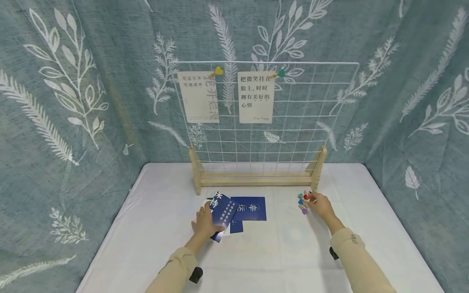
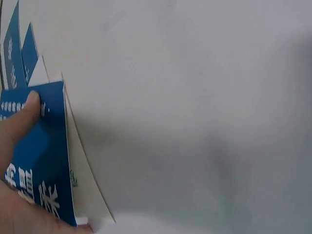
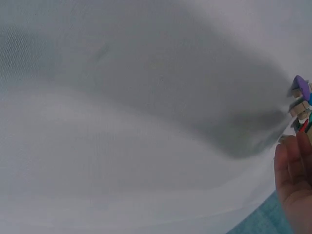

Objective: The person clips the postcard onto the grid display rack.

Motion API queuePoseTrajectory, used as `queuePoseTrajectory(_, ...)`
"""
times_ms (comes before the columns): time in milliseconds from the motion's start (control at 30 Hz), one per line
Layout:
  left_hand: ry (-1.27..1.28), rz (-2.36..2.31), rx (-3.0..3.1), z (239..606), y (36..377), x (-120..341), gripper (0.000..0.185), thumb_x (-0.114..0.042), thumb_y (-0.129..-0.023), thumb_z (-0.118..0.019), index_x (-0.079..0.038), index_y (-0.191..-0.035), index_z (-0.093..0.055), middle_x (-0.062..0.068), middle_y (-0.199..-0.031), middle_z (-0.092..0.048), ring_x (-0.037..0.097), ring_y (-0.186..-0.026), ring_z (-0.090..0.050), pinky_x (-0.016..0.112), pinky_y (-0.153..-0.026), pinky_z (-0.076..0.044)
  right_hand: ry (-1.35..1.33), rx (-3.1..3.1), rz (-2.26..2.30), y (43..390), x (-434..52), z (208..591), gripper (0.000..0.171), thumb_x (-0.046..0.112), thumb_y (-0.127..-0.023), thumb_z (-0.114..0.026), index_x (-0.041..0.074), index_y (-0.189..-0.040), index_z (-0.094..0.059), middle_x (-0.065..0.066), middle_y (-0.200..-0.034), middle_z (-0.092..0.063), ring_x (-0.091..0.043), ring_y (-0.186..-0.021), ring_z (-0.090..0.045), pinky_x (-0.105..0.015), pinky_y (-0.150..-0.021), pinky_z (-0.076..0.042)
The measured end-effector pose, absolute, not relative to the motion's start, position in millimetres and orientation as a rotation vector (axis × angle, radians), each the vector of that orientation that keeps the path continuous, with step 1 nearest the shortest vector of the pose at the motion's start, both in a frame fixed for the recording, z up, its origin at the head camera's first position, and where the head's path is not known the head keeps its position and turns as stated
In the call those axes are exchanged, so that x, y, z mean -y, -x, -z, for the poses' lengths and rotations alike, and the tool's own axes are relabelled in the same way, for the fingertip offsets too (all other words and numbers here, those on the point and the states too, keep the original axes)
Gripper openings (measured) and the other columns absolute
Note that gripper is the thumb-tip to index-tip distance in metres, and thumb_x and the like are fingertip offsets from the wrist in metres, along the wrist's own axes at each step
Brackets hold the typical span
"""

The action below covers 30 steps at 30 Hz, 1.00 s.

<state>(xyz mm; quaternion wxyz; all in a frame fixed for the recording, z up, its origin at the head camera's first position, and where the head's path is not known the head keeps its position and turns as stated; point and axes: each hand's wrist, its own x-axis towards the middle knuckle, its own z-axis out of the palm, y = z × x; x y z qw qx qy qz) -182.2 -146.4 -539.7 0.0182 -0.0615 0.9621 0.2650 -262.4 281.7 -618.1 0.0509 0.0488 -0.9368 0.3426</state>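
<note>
My left hand (image 1: 204,223) grips a dark blue card (image 1: 222,210) with white characters and lifts it at a tilt off the table. In the left wrist view the thumb (image 2: 22,117) presses on this blue card (image 2: 41,165), with a white card (image 2: 87,190) behind it. More blue cards (image 1: 250,208) lie flat just to its right. My right hand (image 1: 319,204) reaches a small pile of coloured clips (image 1: 303,202). In the right wrist view its fingers (image 3: 294,178) lie fairly straight, their tips at the clips (image 3: 301,95).
A white wire grid (image 1: 311,106) stands in a wooden base (image 1: 256,178) at the back of the white table (image 1: 278,252). Two paper cards hang on it, held by a yellow heart clip (image 1: 218,71) and a green heart clip (image 1: 281,73). Leaf-patterned curtains surround the table.
</note>
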Motion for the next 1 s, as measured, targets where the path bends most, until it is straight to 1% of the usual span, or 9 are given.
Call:
queuePoseTrajectory(100, 0.234, -0.869, -3.002, 543, 177, 145, 0.097, -0.022, -0.061, -0.089, -0.002, -0.136, -0.032, 0.036, -0.139, -0.034, 0.053, -0.126, -0.035, 0.069, -0.095, -0.035, -0.122, 2.912, -1.076, 230, -253, 558, 0.018, 0.008, -0.084, -0.065, -0.006, -0.095, -0.063, -0.02, -0.083, -0.064, -0.032, -0.076, -0.061, -0.038, -0.065, -0.05)
queuePoseTrajectory(200, 0.257, -0.918, -3.048, 544, 172, 145, 0.093, -0.019, -0.063, -0.087, -0.003, -0.136, -0.032, 0.037, -0.139, -0.032, 0.057, -0.125, -0.034, 0.068, -0.095, -0.036, -0.079, 2.92, -1.046, 218, -237, 534, 0.017, 0.004, -0.084, -0.064, -0.01, -0.095, -0.062, -0.024, -0.085, -0.065, -0.033, -0.077, -0.061, -0.04, -0.067, -0.051)
queuePoseTrajectory(300, 0.24, -0.983, -3.104, 543, 169, 147, 0.087, -0.012, -0.066, -0.084, -0.004, -0.135, -0.032, 0.036, -0.128, -0.042, 0.055, -0.113, -0.043, 0.064, -0.091, -0.04, -0.045, 2.921, -1.016, 220, -231, 533, 0.018, 0.003, -0.084, -0.065, -0.012, -0.094, -0.061, -0.025, -0.086, -0.065, -0.033, -0.076, -0.062, -0.041, -0.068, -0.052)
queuePoseTrajectory(433, 0.184, -1.037, -3.098, 538, 165, 150, 0.082, -0.006, -0.071, -0.079, -0.006, -0.136, -0.029, 0.032, -0.106, -0.054, 0.047, -0.09, -0.057, 0.054, -0.073, -0.048, -0.012, 2.917, -0.999, 224, -229, 538, 0.019, 0.002, -0.084, -0.063, -0.011, -0.096, -0.061, -0.024, -0.085, -0.065, -0.031, -0.075, -0.061, -0.041, -0.068, -0.051)
queuePoseTrajectory(500, 0.152, -1.047, -3.065, 536, 165, 150, 0.082, -0.005, -0.073, -0.077, -0.008, -0.137, -0.027, 0.03, -0.103, -0.057, 0.045, -0.086, -0.061, 0.051, -0.067, -0.05, 0.007, 2.912, -0.992, 226, -228, 539, 0.019, 0.003, -0.084, -0.063, -0.011, -0.097, -0.061, -0.023, -0.084, -0.064, -0.03, -0.074, -0.06, -0.041, -0.068, -0.051)
queuePoseTrajectory(600, 0.104, -1.069, -3.033, 533, 165, 147, 0.082, -0.005, -0.073, -0.077, -0.007, -0.139, -0.028, 0.031, -0.108, -0.058, 0.046, -0.091, -0.062, 0.052, -0.069, -0.052, 0.013, 2.908, -0.973, 224, -226, 539, 0.02, 0.003, -0.084, -0.063, -0.012, -0.098, -0.062, -0.022, -0.084, -0.063, -0.029, -0.073, -0.059, -0.041, -0.068, -0.05)
queuePoseTrajectory(667, 0.086, -1.073, -3.018, 532, 165, 145, 0.082, -0.005, -0.073, -0.077, -0.005, -0.139, -0.028, 0.032, -0.113, -0.057, 0.047, -0.096, -0.061, 0.054, -0.075, -0.052, 0.011, 2.914, -0.964, 224, -224, 536, 0.021, 0.004, -0.084, -0.064, -0.012, -0.099, -0.061, -0.021, -0.084, -0.063, -0.028, -0.073, -0.059, -0.04, -0.067, -0.05)
queuePoseTrajectory(867, 0.015, -1.143, -2.956, 525, 163, 140, 0.076, -0.003, -0.077, -0.073, 0.002, -0.139, -0.029, 0.033, -0.122, -0.053, 0.049, -0.108, -0.056, 0.057, -0.088, -0.047, 0.035, 2.94, -0.92, 227, -219, 532, 0.023, 0.004, -0.084, -0.064, -0.011, -0.101, -0.062, -0.023, -0.088, -0.065, -0.032, -0.078, -0.061, -0.045, -0.073, -0.051)
queuePoseTrajectory(1000, -0.022, -1.181, -2.923, 520, 162, 138, 0.073, -0.001, -0.079, -0.07, 0.002, -0.139, -0.028, 0.033, -0.127, -0.05, 0.048, -0.113, -0.052, 0.057, -0.093, -0.045, 0.064, 2.958, -0.891, 228, -219, 532, 0.023, 0.005, -0.084, -0.064, -0.011, -0.101, -0.062, -0.024, -0.091, -0.065, -0.033, -0.081, -0.061, -0.047, -0.075, -0.051)
